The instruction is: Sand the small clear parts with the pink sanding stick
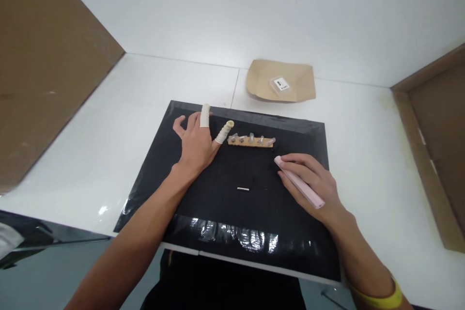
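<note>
My left hand (196, 143) is open, fingers spread, over the black mat (218, 198). Whitish finger cots cover its thumb and index finger. The thumb's tip is close to the left end of a tan strip (250, 145) bearing several small, clear, nail-shaped pieces; whether they touch I cannot tell. In my right hand (316, 181) is a pale pink pen-like stick (301, 184), gripped between thumb and fingers, its front end pointing up and left toward the strip. A short silver metal bar (243, 189) lies on the mat between my hands.
Behind the mat, a brown paper tray (305, 82) holds a small clear case (280, 85) with a white label. Brown boards (47, 72) stand at the left and right. A white wall rises behind the white table (90, 155).
</note>
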Demonstrator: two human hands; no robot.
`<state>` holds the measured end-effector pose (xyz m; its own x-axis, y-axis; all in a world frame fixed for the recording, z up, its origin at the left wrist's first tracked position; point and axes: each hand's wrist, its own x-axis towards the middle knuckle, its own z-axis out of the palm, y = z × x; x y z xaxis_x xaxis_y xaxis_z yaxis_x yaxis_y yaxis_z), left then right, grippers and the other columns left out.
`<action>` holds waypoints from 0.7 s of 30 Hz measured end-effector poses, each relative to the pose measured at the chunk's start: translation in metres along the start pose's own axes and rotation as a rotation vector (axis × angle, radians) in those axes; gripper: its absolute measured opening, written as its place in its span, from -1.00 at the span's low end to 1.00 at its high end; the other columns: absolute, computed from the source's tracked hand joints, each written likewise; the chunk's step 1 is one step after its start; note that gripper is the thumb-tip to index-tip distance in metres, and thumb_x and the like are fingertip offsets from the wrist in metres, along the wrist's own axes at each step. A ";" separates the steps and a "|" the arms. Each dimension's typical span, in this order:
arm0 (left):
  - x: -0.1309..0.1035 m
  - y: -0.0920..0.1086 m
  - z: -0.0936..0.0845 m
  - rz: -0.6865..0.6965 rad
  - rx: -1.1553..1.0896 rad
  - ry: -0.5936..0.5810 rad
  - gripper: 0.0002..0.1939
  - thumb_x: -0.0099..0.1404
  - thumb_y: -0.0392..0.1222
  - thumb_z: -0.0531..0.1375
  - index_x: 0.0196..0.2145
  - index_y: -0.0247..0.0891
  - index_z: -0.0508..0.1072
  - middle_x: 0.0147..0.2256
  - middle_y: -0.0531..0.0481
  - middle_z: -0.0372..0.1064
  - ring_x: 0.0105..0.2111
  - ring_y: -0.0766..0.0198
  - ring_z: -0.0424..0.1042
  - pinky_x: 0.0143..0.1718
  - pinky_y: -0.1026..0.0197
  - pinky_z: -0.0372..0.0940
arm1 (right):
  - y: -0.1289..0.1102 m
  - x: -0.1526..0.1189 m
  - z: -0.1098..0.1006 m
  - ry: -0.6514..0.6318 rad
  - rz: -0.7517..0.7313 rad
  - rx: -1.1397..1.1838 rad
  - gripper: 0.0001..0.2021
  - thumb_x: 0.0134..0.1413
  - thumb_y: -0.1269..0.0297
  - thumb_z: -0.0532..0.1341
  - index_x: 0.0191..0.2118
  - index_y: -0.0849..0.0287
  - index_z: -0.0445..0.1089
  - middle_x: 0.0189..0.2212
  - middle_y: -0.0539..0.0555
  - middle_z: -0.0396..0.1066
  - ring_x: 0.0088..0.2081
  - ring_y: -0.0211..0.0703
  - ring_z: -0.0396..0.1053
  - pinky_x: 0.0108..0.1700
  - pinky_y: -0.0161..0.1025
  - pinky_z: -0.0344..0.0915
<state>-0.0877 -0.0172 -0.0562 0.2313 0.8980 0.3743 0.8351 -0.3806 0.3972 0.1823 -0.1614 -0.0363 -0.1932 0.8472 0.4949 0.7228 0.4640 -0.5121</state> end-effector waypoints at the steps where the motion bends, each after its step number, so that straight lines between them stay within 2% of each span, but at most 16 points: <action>1: 0.000 0.000 0.000 0.002 0.004 0.008 -0.23 0.53 0.32 0.02 0.45 -0.25 0.17 0.19 -0.33 0.46 0.24 -0.18 0.35 0.40 -0.35 -0.17 | 0.000 0.000 0.000 -0.002 -0.008 -0.004 -0.69 0.29 0.52 0.34 0.09 0.13 0.48 0.03 0.14 0.51 0.00 -0.19 0.56 0.04 -0.24 0.56; 5: 0.001 -0.005 0.001 -0.007 -0.046 -0.006 -0.30 0.56 0.27 -0.02 0.42 -0.23 0.24 0.27 -0.35 0.39 0.30 -0.15 0.32 0.38 -0.31 -0.12 | 0.001 -0.001 0.000 -0.001 -0.028 0.009 -0.68 0.28 0.54 0.35 0.10 0.17 0.48 0.03 0.18 0.51 0.00 -0.18 0.55 0.03 -0.24 0.56; 12: 0.007 -0.008 -0.005 -0.134 -0.184 0.006 -0.45 0.54 0.29 0.02 0.25 -0.05 0.45 0.42 -0.20 0.24 0.42 -0.19 0.17 0.37 -0.39 -0.10 | 0.005 0.000 0.003 -0.011 -0.034 0.047 -0.68 0.28 0.54 0.34 0.10 0.18 0.48 0.03 0.21 0.50 0.00 -0.16 0.55 0.00 -0.23 0.57; 17: 0.006 -0.008 -0.008 -0.079 -0.164 -0.030 -0.51 0.53 0.28 0.04 0.16 0.01 0.53 0.43 -0.13 0.22 0.42 -0.23 0.11 0.36 -0.47 -0.12 | 0.008 0.001 0.005 0.000 -0.034 0.046 -0.68 0.28 0.53 0.34 0.10 0.14 0.47 0.02 0.20 0.52 -0.02 -0.15 0.56 -0.07 -0.22 0.58; 21: 0.003 -0.010 -0.010 0.045 -0.170 -0.086 -0.52 0.50 0.31 0.09 0.11 0.05 0.59 0.46 -0.08 0.16 0.44 -0.23 0.06 0.37 -0.47 -0.12 | 0.011 0.001 0.009 -0.002 -0.028 0.061 -0.70 0.30 0.51 0.33 0.10 0.14 0.47 0.01 0.20 0.52 -0.01 -0.14 0.56 -0.06 -0.20 0.58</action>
<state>-0.1002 -0.0131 -0.0502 0.3141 0.8921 0.3249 0.7286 -0.4459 0.5199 0.1841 -0.1533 -0.0473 -0.2145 0.8342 0.5081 0.6754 0.5024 -0.5398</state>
